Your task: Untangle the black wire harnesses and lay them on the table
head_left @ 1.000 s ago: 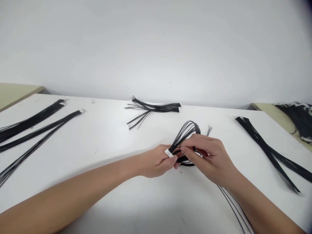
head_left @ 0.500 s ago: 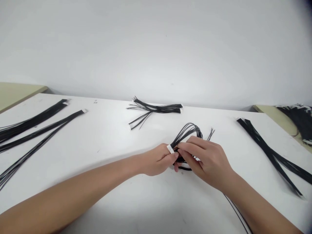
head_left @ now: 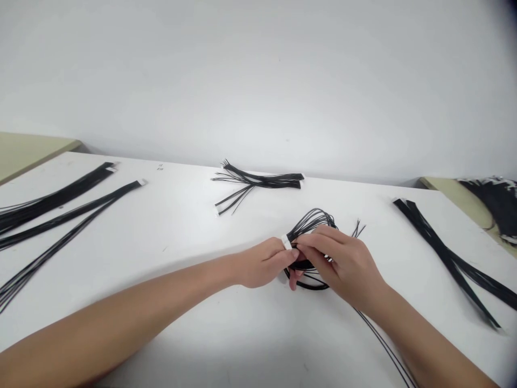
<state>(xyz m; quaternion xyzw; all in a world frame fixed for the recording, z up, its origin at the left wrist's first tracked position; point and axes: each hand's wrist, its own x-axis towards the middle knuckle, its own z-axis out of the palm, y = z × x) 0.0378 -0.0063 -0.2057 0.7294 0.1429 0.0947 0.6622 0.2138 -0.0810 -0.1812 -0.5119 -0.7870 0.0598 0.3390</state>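
A wire harness (head_left: 315, 217) of thin black wires curves in a loop between my hands, just above the white table. My left hand (head_left: 266, 263) is closed on it beside a white connector (head_left: 286, 242), thumb on top. The fingers of my right hand (head_left: 343, 258) pinch together at the wires close to that connector; what lies between the fingertips is partly hidden. Loose wire ends (head_left: 357, 229) stick out behind my right hand. Longer wires (head_left: 383, 345) trail under my right forearm toward the near edge.
Bundles of black wires (head_left: 56, 195) with white ends lie on the left of the table (head_left: 194, 334). Another bundle (head_left: 262, 180) lies at the back middle, and crossed bundles (head_left: 446, 256) at the right. A dark wire pile (head_left: 495, 205) rests on a yellowish side surface (head_left: 440, 188).
The connector has shifted slightly right and up with my left hand. The looped wires below my hands hang a little lower, and the trailing wires have moved left.
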